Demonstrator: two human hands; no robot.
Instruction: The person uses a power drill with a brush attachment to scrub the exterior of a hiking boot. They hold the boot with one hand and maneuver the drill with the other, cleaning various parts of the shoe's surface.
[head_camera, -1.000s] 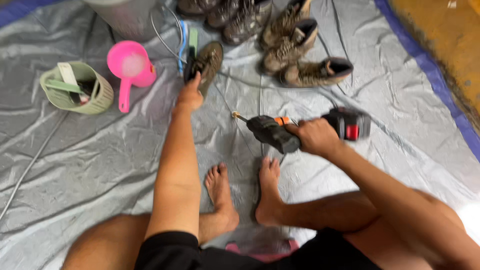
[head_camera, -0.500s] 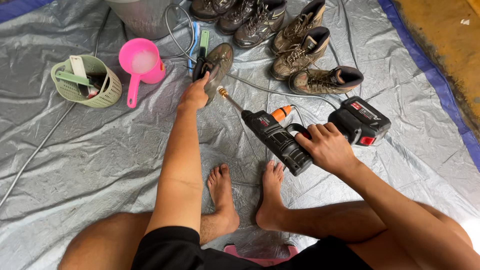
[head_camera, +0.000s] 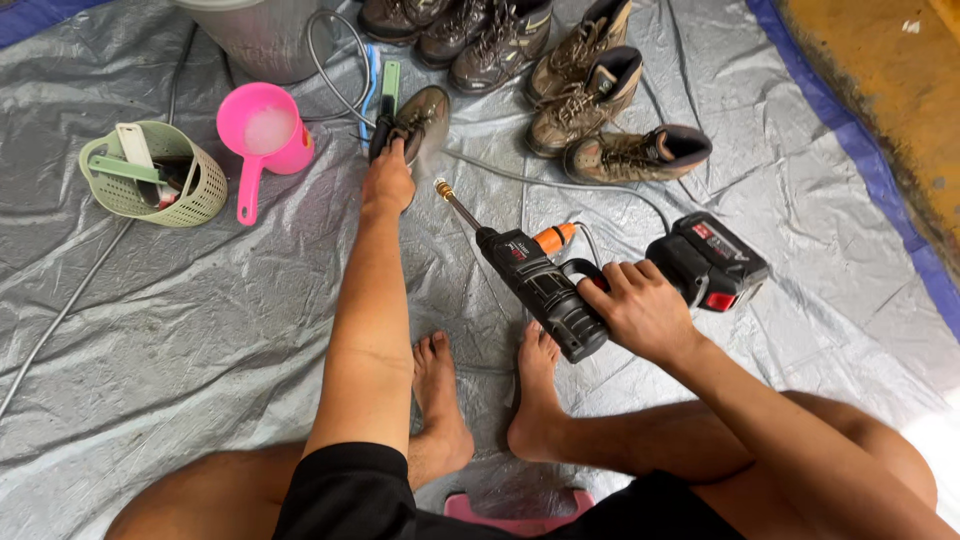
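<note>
left hand (head_camera: 388, 183): pinning muddy brown hiking boot (head_camera: 420, 118)
right hand (head_camera: 640, 310): gripping black cordless spray gun (head_camera: 535, 280)
tip: keep nozzle low, angled away from fingers

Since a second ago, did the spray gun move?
Yes. The spray gun in the right hand swung its nozzle toward the shoe held by the left hand, nearer the pink scoop.

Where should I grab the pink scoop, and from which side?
Probably by the long straight handle of the pink scoop, coming from the near side. The handle points toward the person and lies free on the grey tarp, while the cup seems to hold foamy water, so keep it level. The green basket crowds its left.
</note>
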